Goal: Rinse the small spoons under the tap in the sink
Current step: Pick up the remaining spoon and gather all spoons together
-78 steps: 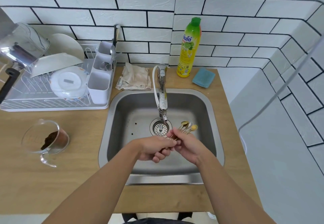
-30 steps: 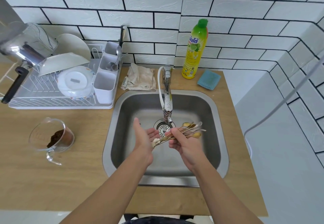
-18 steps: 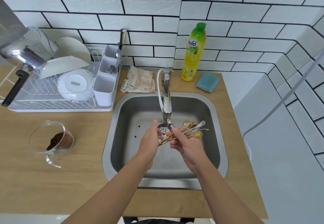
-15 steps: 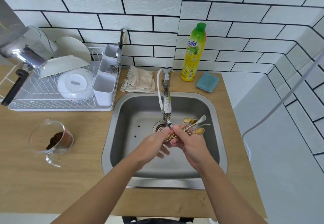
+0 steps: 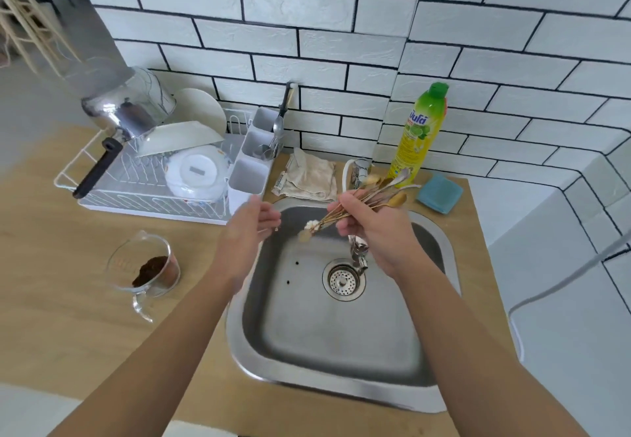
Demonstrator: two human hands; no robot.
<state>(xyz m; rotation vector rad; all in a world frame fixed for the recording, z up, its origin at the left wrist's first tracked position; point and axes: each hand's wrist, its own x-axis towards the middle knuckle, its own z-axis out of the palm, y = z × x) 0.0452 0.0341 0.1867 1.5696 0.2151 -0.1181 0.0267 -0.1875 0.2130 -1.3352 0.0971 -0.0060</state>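
My right hand [image 5: 370,228] grips a bunch of several small gold and silver spoons [image 5: 386,189] by the middle of their handles, raised above the back rim of the steel sink [image 5: 327,341]. Their bowls fan out toward the upper right and their white-tipped handle ends point left. My left hand [image 5: 247,228] hovers just left of those ends, fingers relaxed, apart from the spoons. The tap [image 5: 356,248] reaches over the drain, partly hidden behind my right hand. I see no water running.
A white dish rack [image 5: 164,170] with plates, a pot and a cutlery holder stands at the back left. A cloth [image 5: 309,177], a yellow detergent bottle [image 5: 418,129] and a blue sponge [image 5: 440,194] sit behind the sink. A glass cup [image 5: 146,269] with brown powder is on the wooden counter.
My right hand has lifted the spoon bunch up and away from the tap's spout. My left hand let go of the handles and moved left. The camera view shifted.
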